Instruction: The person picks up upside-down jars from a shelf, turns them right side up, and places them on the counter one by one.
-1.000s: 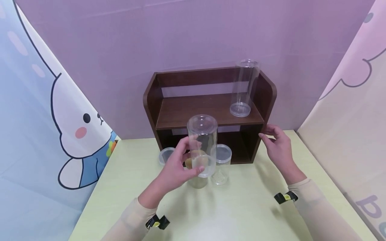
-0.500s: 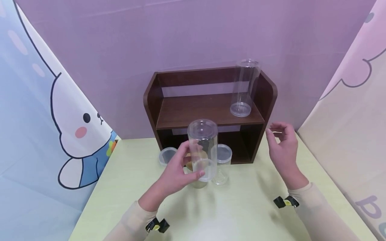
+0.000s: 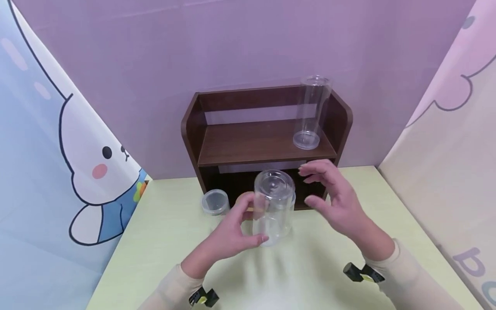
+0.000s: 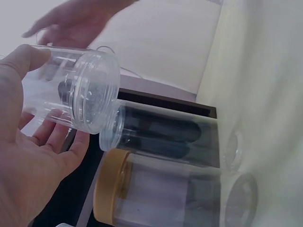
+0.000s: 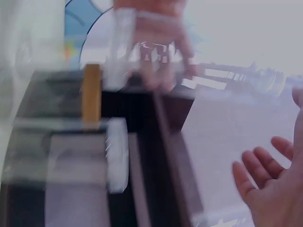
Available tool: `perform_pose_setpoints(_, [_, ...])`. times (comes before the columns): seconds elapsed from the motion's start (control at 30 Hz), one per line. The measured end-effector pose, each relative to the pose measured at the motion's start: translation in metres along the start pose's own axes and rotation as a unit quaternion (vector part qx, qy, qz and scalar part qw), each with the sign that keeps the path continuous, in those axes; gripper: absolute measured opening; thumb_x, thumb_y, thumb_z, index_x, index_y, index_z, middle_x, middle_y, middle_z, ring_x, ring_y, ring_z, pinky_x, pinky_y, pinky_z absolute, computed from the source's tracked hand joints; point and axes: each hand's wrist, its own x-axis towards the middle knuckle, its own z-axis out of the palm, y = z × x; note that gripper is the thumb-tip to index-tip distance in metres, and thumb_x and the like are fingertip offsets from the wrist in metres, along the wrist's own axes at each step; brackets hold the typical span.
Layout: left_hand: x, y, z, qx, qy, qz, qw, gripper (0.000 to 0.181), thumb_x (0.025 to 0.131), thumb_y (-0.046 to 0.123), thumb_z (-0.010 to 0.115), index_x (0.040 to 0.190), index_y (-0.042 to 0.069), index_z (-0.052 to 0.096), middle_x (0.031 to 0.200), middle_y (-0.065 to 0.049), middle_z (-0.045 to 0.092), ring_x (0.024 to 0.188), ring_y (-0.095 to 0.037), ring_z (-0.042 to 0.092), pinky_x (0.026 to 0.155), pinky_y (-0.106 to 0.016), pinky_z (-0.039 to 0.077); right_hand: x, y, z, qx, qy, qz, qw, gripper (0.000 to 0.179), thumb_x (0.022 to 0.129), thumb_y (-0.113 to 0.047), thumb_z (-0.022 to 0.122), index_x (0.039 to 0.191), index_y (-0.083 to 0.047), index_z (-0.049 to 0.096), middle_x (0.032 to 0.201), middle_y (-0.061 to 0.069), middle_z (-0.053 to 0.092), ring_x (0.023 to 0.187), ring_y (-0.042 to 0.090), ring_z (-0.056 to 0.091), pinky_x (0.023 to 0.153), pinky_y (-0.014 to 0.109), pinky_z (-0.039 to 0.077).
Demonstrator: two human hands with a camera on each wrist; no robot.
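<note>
In the head view, my left hand (image 3: 232, 232) holds a tall clear plastic jar (image 3: 272, 211) above the table, thumb on the near side and fingers behind. The jar's ridged lid end (image 4: 94, 92) points down in the left wrist view. My right hand (image 3: 338, 202) hovers just right of the jar, fingers spread and apart from it. Below the held jar stand a clear-lidded jar (image 4: 161, 135) and a jar with a tan lid (image 4: 161, 191), both mostly hidden in the head view. Another jar with a translucent lid (image 3: 215, 203) stands left, partly behind my left hand.
A dark brown two-tier shelf (image 3: 255, 140) stands at the back of the pale table (image 3: 166, 241). On its upper board, at the right, is a tall clear jar (image 3: 311, 112). Printed cloth hangs on both sides, with a purple cloth (image 3: 248, 43) behind.
My right hand has left the shelf's right side and moved left towards the held jar, fingers opening. My left hand has lowered the jar and shifted it slightly right.
</note>
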Motion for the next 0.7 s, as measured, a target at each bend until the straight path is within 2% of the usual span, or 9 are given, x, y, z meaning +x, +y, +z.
perform_pose_setpoints(0.07, [-0.001, -0.002, 0.003, -0.001, -0.007, -0.006, 1.0000, 0.083, 0.085, 0.004, 0.090, 0.154, 0.022, 0.048, 0.150, 0.000, 0.054, 0.132, -0.026, 0.064, 0.114, -0.044, 0.056, 0.006, -0.008, 0.005, -0.005, -0.039, 0.002, 0.9992, 0.075, 0.103, -0.046, 0.080, 0.146, 0.011, 0.057, 0.140, 0.020, 0.061, 0.130, 0.030, 0.061, 0.108, 0.034, 0.054])
perform_pose_setpoints(0.1, [-0.001, -0.002, 0.005, -0.001, -0.012, -0.009, 0.9999, 0.084, 0.085, 0.005, 0.091, 0.155, 0.022, 0.048, 0.150, 0.000, 0.055, 0.133, -0.025, 0.063, 0.115, -0.043, 0.055, 0.008, -0.011, 0.007, -0.004, -0.054, 0.003, 0.9985, 0.079, 0.102, -0.050, 0.079, 0.148, 0.009, 0.056, 0.141, 0.018, 0.061, 0.131, 0.030, 0.060, 0.109, 0.033, 0.054])
perform_pose_setpoints(0.27, [-0.002, -0.003, 0.011, 0.000, -0.030, -0.007, 0.9995, 0.082, 0.086, 0.009, 0.091, 0.156, 0.021, 0.049, 0.147, 0.001, 0.059, 0.133, -0.023, 0.061, 0.117, -0.044, 0.053, 0.015, -0.017, 0.012, 0.004, -0.095, 0.003, 0.9954, 0.083, 0.099, -0.050, 0.083, 0.152, 0.007, 0.052, 0.141, 0.019, 0.059, 0.132, 0.030, 0.059, 0.110, 0.033, 0.052])
perform_pose_setpoints(0.37, [-0.003, -0.005, 0.013, 0.000, -0.034, -0.002, 0.9994, 0.083, 0.086, 0.009, 0.091, 0.156, 0.020, 0.049, 0.147, 0.000, 0.059, 0.134, -0.023, 0.060, 0.116, -0.043, 0.054, 0.014, -0.019, 0.013, -0.011, -0.112, 0.025, 0.9933, 0.083, 0.097, -0.049, 0.086, 0.153, 0.003, 0.053, 0.143, 0.017, 0.059, 0.131, 0.028, 0.059, 0.110, 0.031, 0.051])
perform_pose_setpoints(0.5, [-0.004, -0.007, 0.015, 0.002, -0.042, -0.001, 0.9991, 0.086, 0.086, 0.008, 0.091, 0.158, 0.021, 0.047, 0.151, 0.001, 0.056, 0.139, -0.023, 0.057, 0.116, -0.042, 0.054, 0.012, -0.023, 0.013, -0.029, -0.141, 0.078, 0.9864, 0.082, 0.088, -0.025, 0.097, 0.155, -0.006, 0.055, 0.148, 0.009, 0.058, 0.128, 0.024, 0.060, 0.111, 0.029, 0.050])
perform_pose_setpoints(0.6, [-0.004, -0.009, 0.014, 0.007, -0.044, -0.002, 0.9990, 0.087, 0.086, 0.009, 0.091, 0.158, 0.023, 0.046, 0.152, 0.002, 0.054, 0.142, -0.023, 0.055, 0.116, -0.042, 0.054, 0.012, -0.025, 0.014, -0.038, -0.158, 0.101, 0.9816, 0.088, 0.079, -0.004, 0.098, 0.156, -0.012, 0.055, 0.147, 0.004, 0.058, 0.128, 0.023, 0.060, 0.111, 0.029, 0.051])
perform_pose_setpoints(0.7, [-0.004, -0.012, 0.017, 0.013, -0.047, -0.004, 0.9988, 0.086, 0.086, 0.012, 0.092, 0.158, 0.025, 0.046, 0.152, 0.003, 0.054, 0.142, -0.022, 0.055, 0.116, -0.041, 0.054, 0.011, -0.027, 0.014, -0.052, -0.162, 0.105, 0.9799, 0.089, 0.078, -0.001, 0.098, 0.155, -0.017, 0.056, 0.145, 0.001, 0.059, 0.128, 0.022, 0.060, 0.109, 0.030, 0.053])
